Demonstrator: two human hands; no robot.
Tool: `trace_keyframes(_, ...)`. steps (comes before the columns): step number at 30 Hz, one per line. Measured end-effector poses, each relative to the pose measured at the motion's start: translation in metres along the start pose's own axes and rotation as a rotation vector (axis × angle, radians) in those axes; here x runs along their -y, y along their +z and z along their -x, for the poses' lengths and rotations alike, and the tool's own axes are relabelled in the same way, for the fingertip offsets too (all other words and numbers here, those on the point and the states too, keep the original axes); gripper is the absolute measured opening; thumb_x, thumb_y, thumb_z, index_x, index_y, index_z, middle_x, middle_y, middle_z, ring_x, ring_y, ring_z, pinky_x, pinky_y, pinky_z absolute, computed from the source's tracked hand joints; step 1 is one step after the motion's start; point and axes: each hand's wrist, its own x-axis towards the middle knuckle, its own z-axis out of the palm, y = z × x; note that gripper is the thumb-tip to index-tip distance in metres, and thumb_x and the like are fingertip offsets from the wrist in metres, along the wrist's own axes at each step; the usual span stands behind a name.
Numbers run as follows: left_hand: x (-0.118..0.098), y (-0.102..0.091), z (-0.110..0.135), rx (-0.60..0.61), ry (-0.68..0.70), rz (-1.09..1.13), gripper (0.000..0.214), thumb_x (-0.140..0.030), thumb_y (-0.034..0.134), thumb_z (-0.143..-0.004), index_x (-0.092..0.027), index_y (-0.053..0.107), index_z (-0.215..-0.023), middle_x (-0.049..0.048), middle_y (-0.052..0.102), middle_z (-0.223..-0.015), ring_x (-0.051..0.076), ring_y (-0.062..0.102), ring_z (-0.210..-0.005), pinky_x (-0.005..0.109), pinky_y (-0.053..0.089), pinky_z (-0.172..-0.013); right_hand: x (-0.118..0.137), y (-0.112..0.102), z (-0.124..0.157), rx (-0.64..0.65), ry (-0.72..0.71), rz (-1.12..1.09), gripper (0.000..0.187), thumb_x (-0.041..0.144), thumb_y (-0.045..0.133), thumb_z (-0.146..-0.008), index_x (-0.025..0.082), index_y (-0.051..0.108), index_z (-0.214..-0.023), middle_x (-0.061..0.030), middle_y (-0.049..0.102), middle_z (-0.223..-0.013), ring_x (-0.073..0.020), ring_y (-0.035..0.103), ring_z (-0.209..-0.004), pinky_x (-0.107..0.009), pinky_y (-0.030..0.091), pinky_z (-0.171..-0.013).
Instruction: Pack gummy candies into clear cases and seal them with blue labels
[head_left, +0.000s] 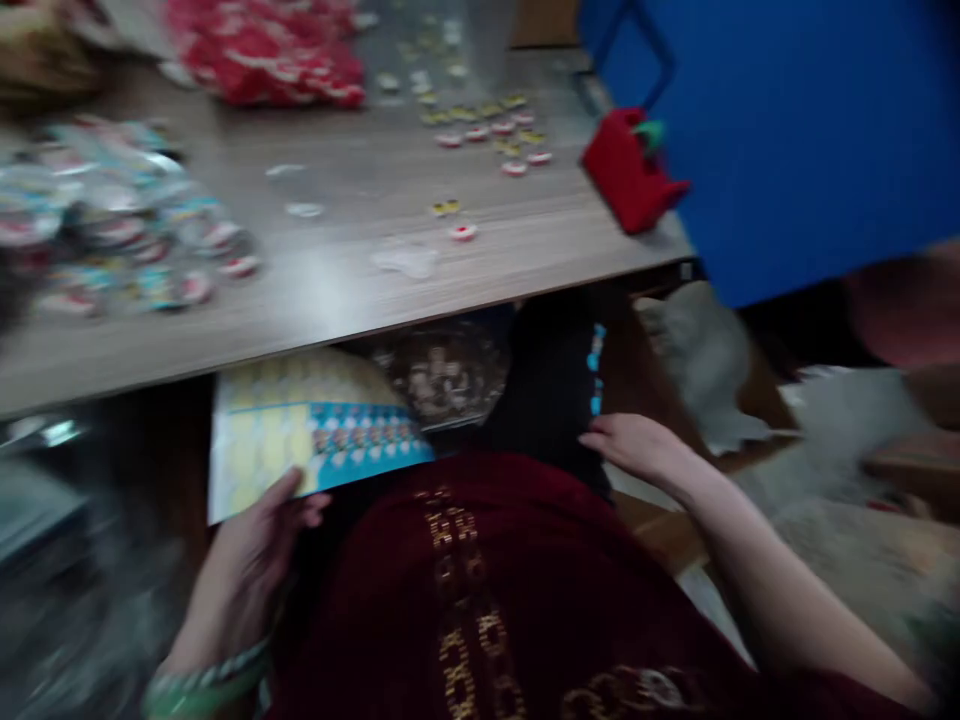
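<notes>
"Hands?"

"Left hand (247, 570) gripping a printed blue-and-yellow sheet (300, 440); right hand (637, 447) open against black cloth (544, 400)."

"Sheet's place?"

"Below the tabletop (337, 220) edge, just above a maroon robe (465, 600)."

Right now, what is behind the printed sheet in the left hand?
A clear bag of brown items shows past the sheet; the sheet covers its lower part.

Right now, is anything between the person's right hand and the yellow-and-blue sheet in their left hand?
Yes. A black piece with blue trim, probably fabric, lies between the right hand and the yellow-and-blue sheet, which the left hand holds.
</notes>
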Motion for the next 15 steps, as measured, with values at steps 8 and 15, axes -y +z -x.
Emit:
trace_keyframes(8, 0.002, -0.006, -0.007, 0.023, 0.147, 0.187, 0.033, -0.015, 0.077, -0.071, -0.015, 0.061, -0.100, -0.0004, 0.066, -0.066, 0.011, 0.059, -0.040, 0.018, 0.042, -0.031, 0.178, 0.006, -0.025, 0.046, -0.812, -0.221, 0.019, 0.026, 0.054, -0.088, 0.027, 0.073, -0.087, -0.0030, 0.074, -0.098, -0.0211, 0.063, -0.088, -0.030, 0.043, -0.076)
trace_keyframes(15, 0.013, -0.021, -0.007, 0.109, 0.021, 0.023, 0.024, -0.035, 0.068, -0.085, -0.012, 0.064, -0.081, 0.0032, 0.062, -0.053, 0.010, 0.052, -0.035, 0.017, 0.037, -0.030, 0.291, 0.054, -0.040, 0.178, -1.003, -0.116, 0.009, 0.018, 0.059, -0.080, 0.023, 0.066, -0.078, -0.0031, 0.070, -0.089, -0.0179, 0.059, -0.083, -0.028, 0.036, -0.064)
